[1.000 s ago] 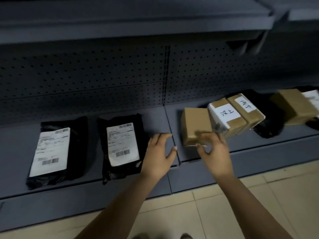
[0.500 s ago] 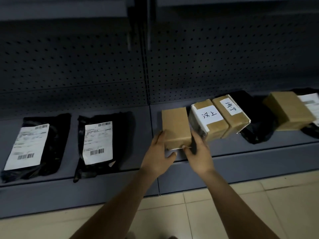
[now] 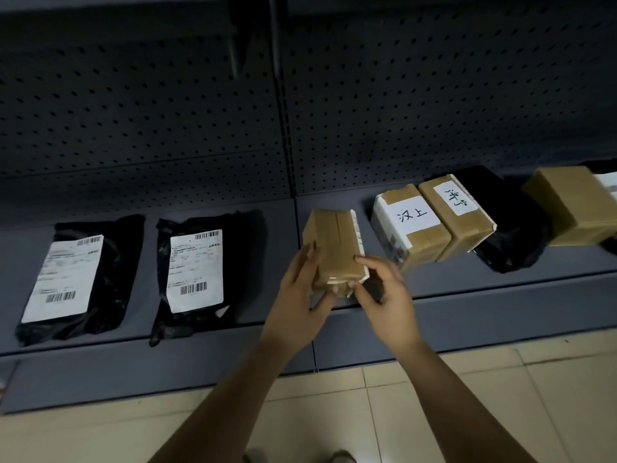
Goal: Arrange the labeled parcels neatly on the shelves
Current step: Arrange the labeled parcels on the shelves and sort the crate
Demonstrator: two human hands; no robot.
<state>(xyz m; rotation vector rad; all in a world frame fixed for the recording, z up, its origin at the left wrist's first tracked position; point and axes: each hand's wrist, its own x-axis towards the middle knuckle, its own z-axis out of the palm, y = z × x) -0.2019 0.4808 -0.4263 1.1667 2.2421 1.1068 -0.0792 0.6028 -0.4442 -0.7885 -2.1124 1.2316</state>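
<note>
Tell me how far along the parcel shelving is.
Done: two black mailers lie label-up, side by side on the left. In hand: the left hand and right hand hold a brown box. Remaining: the two handwritten-label boxes, black bag and far-right box lie askew.

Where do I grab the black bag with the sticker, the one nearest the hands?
Probably by its two long edges, reaching from the front: the black bag lies flat and looks floppy, so one end alone would likely sag.
</note>
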